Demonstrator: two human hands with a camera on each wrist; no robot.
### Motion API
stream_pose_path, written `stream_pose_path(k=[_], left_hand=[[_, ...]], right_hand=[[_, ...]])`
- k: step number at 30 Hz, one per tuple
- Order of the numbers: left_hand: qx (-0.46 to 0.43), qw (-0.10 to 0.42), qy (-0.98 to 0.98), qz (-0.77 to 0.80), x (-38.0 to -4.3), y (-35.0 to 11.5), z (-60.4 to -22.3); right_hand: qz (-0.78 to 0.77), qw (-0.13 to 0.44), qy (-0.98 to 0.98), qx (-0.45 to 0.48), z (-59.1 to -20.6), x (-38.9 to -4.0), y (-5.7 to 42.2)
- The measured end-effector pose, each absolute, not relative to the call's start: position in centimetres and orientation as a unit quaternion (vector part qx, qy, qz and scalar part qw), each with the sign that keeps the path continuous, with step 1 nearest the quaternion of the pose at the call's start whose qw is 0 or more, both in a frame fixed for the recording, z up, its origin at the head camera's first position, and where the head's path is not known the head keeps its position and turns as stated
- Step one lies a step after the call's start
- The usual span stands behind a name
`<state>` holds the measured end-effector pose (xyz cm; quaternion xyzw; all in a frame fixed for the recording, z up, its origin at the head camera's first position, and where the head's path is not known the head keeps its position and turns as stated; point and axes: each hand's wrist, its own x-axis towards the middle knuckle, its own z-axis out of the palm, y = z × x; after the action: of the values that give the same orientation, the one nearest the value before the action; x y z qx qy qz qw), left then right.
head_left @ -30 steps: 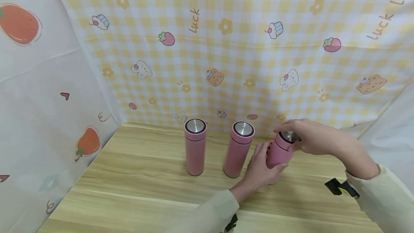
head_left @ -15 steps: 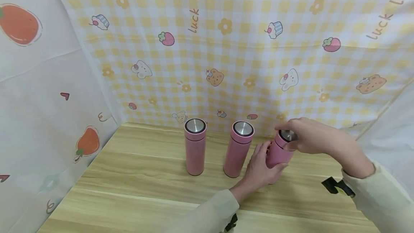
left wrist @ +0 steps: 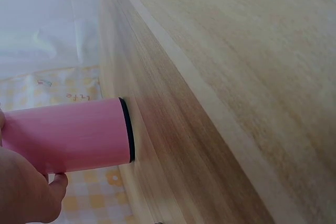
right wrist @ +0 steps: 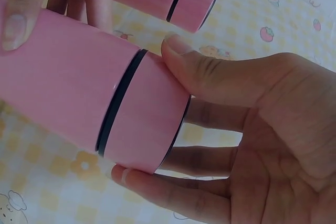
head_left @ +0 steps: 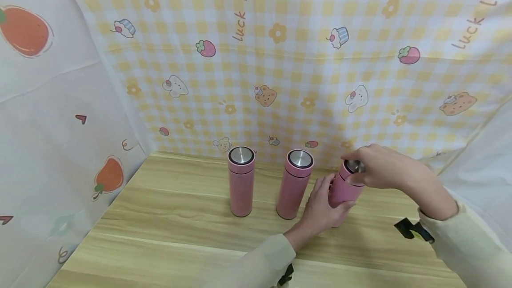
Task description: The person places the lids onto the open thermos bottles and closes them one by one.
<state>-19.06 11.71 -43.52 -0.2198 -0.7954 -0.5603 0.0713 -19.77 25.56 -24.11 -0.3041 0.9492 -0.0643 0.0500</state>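
At the right of the head view a pink thermos (head_left: pixel 343 191) stands on the wooden table. My left hand (head_left: pixel 323 208) grips its body, fingers behind and thumb across the front. From above, my right hand (head_left: pixel 382 168) holds the lid (right wrist: pixel 149 114) by its sides, thumb on one side and fingers on the other. A dark ring runs between lid and body in the right wrist view. The black-edged base of the thermos (left wrist: pixel 79 135) meets the tabletop in the left wrist view.
Two more pink thermoses with silver-topped lids stand upright to the left, a middle thermos (head_left: pixel 294 186) and a left thermos (head_left: pixel 242 186). A yellow checked cloth (head_left: pixel 216 79) hangs behind the table (head_left: pixel 180 226), and a white printed cloth (head_left: pixel 52 137) at the left.
My right hand has turned a little around the lid, its thumb and wrist shifting left. My left hand keeps its grip, and the other two thermoses have not moved.
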Motion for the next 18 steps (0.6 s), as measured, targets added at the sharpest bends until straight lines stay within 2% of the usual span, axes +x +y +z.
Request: stream_pose_path(k=[18], left_hand=[[-0.214,0.064,-0.798,-0.560,-19.00,11.66,-43.48]], right_hand=[[-0.040,0.038,0.956,-0.289,-24.35,-19.90,24.69]])
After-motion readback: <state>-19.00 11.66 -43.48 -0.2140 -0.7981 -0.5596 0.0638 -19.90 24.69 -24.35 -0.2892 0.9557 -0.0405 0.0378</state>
